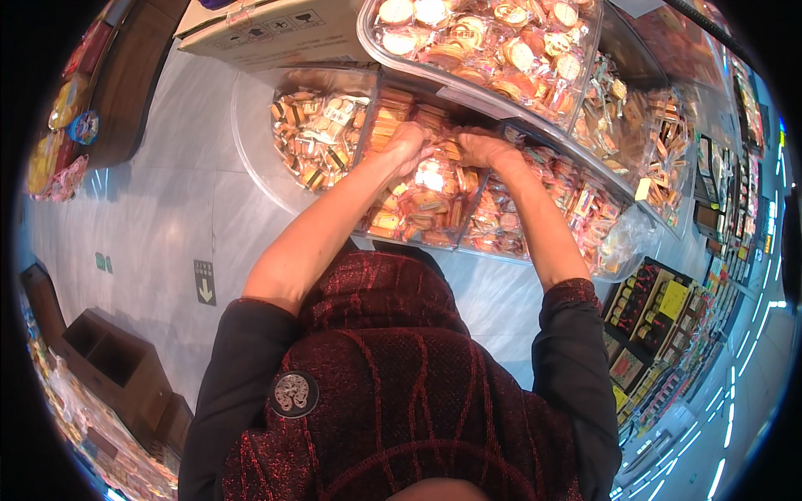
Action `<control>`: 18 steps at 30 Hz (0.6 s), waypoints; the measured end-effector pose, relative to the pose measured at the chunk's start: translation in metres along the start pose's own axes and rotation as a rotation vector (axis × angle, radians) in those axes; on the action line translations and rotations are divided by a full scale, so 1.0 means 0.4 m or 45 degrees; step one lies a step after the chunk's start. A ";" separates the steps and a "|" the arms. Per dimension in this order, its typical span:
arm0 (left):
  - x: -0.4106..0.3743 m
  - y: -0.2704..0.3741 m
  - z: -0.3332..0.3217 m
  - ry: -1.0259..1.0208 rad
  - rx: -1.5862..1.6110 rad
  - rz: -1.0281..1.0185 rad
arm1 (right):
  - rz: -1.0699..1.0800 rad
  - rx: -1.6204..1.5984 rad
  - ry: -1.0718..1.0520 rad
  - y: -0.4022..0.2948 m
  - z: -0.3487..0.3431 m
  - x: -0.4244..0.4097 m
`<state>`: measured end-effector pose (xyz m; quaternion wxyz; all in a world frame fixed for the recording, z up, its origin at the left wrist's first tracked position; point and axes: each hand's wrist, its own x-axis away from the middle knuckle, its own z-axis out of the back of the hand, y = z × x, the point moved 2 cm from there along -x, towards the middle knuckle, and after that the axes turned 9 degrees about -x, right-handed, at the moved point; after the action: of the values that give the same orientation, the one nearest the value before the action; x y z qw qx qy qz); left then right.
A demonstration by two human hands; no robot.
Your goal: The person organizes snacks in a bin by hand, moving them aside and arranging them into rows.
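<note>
My left hand reaches into the middle compartment of a clear plastic display bin, its fingers bent among wrapped biscuits. Close by on the right, my right hand is in the same compartment, fingers curled towards the left hand. Between them lie orange-brown biscuit packets. The fingertips are partly hidden, so whether either hand grips a packet is unclear. Stacked packets stand upright at the compartment's far left.
Left of it, a rounded compartment holds wrapped snacks with dark bands. Small wrapped sweets fill the right side. A raised clear tub of round biscuits overhangs the far side. A cardboard box stands at the back left; shelves are at right.
</note>
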<state>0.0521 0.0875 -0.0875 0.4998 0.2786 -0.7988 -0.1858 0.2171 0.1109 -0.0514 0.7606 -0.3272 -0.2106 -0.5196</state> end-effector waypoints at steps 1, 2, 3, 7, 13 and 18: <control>0.001 0.001 -0.003 0.007 0.001 0.012 | 0.005 0.046 -0.019 0.012 -0.016 -0.008; 0.002 0.002 -0.005 0.014 0.002 0.024 | 0.010 0.093 -0.038 0.024 -0.033 -0.018; 0.003 0.004 -0.004 0.024 0.005 0.035 | 0.018 0.141 -0.059 0.029 -0.040 -0.025; 0.030 0.016 0.001 -0.026 -0.005 0.082 | -0.094 -0.025 -0.121 -0.041 0.052 0.035; 0.020 0.003 0.039 -0.310 -0.007 0.106 | -0.126 -0.258 -0.067 -0.122 0.179 0.127; 0.112 -0.002 -0.044 -0.543 0.209 0.135 | 0.062 -0.935 0.167 -0.112 0.085 0.150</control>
<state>0.0529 0.0582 -0.0492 0.3044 0.2304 -0.9123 -0.1484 0.1985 0.0852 0.0243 0.6167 -0.5492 0.0468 -0.5620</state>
